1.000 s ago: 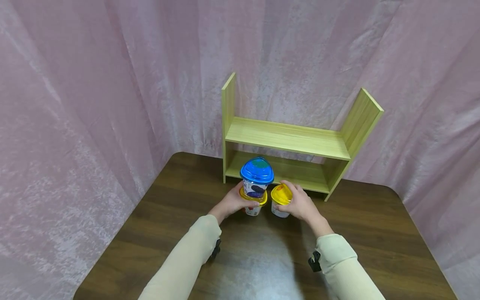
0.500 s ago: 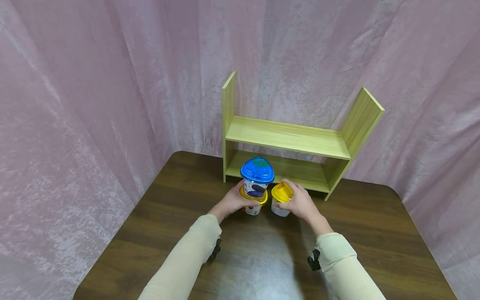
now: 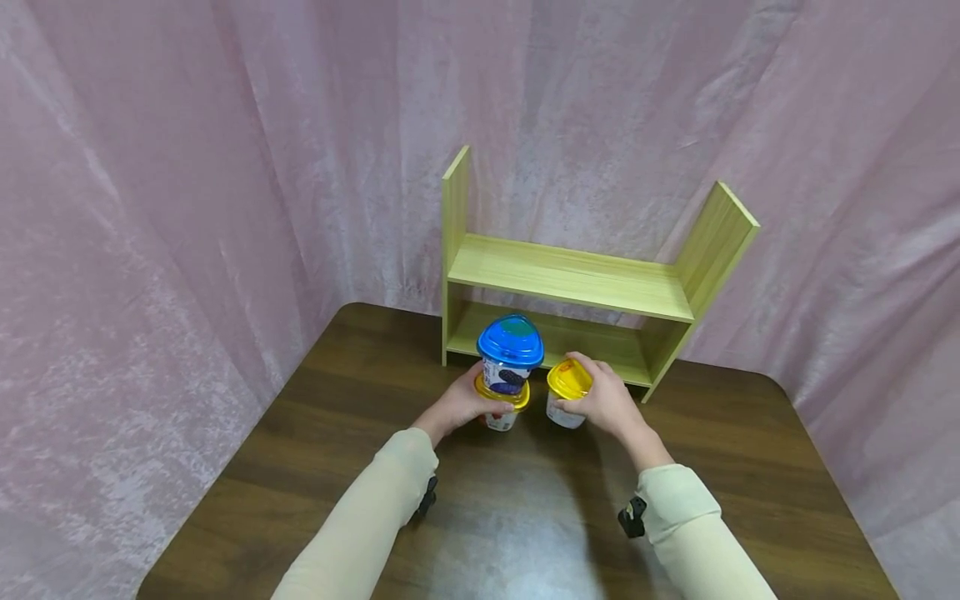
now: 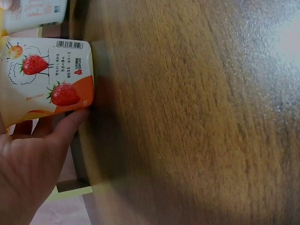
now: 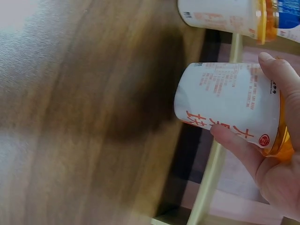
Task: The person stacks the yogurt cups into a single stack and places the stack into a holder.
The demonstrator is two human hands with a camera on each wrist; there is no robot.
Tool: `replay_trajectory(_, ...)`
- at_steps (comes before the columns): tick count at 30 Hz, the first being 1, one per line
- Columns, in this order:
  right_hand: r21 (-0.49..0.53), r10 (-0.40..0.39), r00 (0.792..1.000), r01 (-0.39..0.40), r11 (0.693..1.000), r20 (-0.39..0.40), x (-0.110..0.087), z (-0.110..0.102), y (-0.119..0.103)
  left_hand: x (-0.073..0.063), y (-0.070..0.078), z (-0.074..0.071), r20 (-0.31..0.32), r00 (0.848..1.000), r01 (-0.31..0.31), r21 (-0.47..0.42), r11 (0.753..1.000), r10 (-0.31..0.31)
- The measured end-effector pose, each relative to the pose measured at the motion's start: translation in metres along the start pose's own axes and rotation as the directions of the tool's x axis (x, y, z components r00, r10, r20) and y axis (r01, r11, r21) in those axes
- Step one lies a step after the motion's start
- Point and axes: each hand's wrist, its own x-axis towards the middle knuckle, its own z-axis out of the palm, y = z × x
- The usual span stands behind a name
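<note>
My left hand grips a yogurt cup with a yellow lid. Strawberries are printed on its white side, and the thumb lies along its lower side in the left wrist view. A second yogurt cup with a blue lid stands on top of it. To the right, my right hand holds another yellow-lidded yogurt cup between thumb and fingers. Orange print covers the white wall of this cup, which leans slightly in the head view. A narrow gap separates it from the stack.
Just behind the cups stands a light wooden shelf with two levels and raised side panels. Everything rests on a dark wooden table with rounded far corners. A pink curtain hangs behind and around the table.
The right hand and its yogurt cup have shifted slightly to the right, widening the gap to the stack. The left hand keeps its grip on the lower cup.
</note>
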Motion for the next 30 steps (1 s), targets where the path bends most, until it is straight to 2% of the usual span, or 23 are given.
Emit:
replay_trajectory(10, -0.005, -0.006, 1.000, 0.006, 1.000, -0.027, 0.003, -0.028, -0.010, -0.001, 0.001, 0.000, 0.014, 0.999, -0.034, -0.025, 0.999, 0.035)
replay_trajectory(18, -0.022, -0.031, 0.998, 0.030, 0.999, -0.057, 0.007, -0.051, -0.019, -0.002, 0.002, 0.000, 0.011, 0.999, -0.032, -0.025, 0.999, 0.033)
replay_trajectory(30, -0.065, -0.067, 0.994, 0.062, 0.996, -0.083, 0.013, -0.088, -0.046, -0.002, 0.002, -0.001, 0.016, 1.000, -0.013, -0.024, 1.000, 0.013)
